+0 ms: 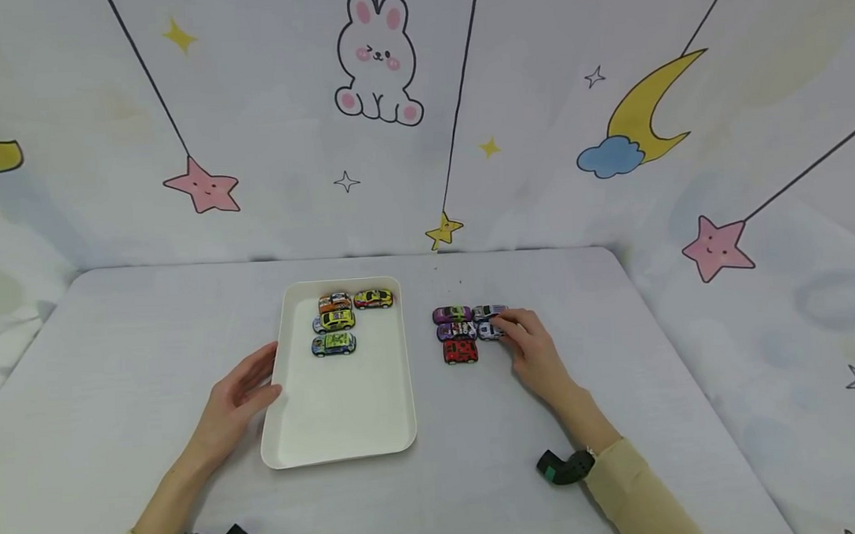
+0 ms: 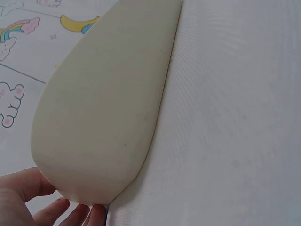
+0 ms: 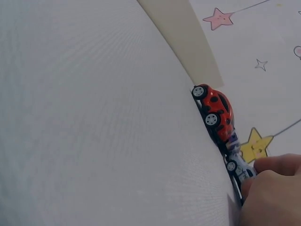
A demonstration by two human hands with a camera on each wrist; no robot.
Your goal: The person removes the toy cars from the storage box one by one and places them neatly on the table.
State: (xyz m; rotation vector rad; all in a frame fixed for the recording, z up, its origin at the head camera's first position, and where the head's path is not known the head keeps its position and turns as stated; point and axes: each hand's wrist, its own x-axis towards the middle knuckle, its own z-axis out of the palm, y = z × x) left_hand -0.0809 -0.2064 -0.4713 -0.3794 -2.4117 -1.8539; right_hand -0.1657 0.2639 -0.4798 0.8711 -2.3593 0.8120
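My left hand point(image 1: 230, 403) is at the left side of a white tray point(image 1: 341, 411), its fingers and thumb touching the outer wall. In the left wrist view the fingertips meet the end of the tray point(image 2: 103, 103). To the right of the tray, my right hand point(image 1: 540, 357) pinches a white toy car point(image 3: 240, 167) between thumb and forefinger; the fingers partly cover it. Beside it stand a grey toy car point(image 1: 487, 311), a purple-and-green one point(image 1: 452, 315), a purple-and-white one point(image 1: 456, 330) and a red one with black spots point(image 1: 460, 351).
Inside the tray's upper part are an orange toy car point(image 1: 334, 302), a red-and-yellow one point(image 1: 374, 299), a yellow one point(image 1: 333, 320) and a green-and-blue one point(image 1: 334, 344). A white cloth point(image 1: 541, 279) covers the table. Behind it hangs a printed backdrop point(image 1: 287, 83).
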